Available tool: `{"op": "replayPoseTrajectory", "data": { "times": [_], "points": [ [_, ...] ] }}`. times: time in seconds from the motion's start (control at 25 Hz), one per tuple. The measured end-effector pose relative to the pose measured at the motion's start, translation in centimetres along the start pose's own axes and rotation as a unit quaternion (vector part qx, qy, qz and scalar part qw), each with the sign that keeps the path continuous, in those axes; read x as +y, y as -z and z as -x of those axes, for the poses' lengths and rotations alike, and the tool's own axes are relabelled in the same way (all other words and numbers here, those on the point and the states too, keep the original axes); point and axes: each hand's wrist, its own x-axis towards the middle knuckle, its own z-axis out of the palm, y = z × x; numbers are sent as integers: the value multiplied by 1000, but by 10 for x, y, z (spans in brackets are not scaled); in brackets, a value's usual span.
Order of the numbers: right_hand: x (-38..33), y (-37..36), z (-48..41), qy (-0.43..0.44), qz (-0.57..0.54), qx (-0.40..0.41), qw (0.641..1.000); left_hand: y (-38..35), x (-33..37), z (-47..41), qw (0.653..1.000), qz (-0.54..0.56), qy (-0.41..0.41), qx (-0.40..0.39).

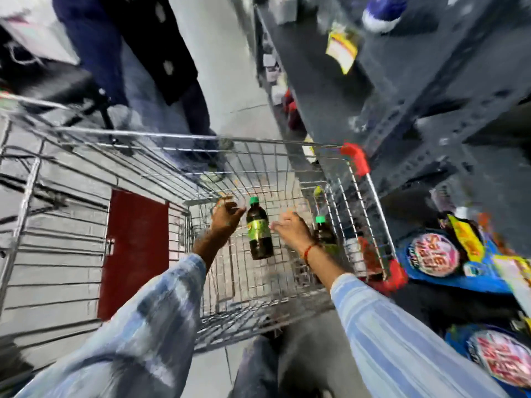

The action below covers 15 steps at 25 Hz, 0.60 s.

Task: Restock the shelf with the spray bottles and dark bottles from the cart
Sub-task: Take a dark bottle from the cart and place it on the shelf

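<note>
A grey metal shelf [416, 90] rises at right beside a wire cart [178, 156]. Both arms reach down into its basket, either side of a dark bottle [260, 231] with a green cap. The left hand [225, 216] is curled, whether gripping anything is unclear; the right hand [290, 231] is loosely curled beside the bottle. A second dark bottle [324, 234] stands by the basket's right wall.

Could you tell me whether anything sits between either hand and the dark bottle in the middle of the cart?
Nothing visible does. The dark bottle lies in the cart between the left hand and right hand, with only open space on either side.
</note>
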Motion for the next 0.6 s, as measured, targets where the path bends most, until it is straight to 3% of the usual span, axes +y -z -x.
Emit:
{"op": "replayPoseTrajectory", "data": {
  "times": [0.08,0.16,0.36,0.48,0.6],
  "points": [
    [16,-18,-31,-26,131,-33,991,-6,-24,-17,996,-75,33,-20],
    [28,-28,-50,-39,207,-59,976,-14,-41,-26,995,-49,72,-41],
    [55,-54,-82,-85,240,-125,959,-32,-76,-42,962,123,196,-145],
    [81,-67,-98,-90,279,-119,949,-41,-83,-45,929,231,232,-175],
    [93,-66,-103,-88,277,-112,950,-41,-83,-43,910,271,249,-193]
  ]
}}
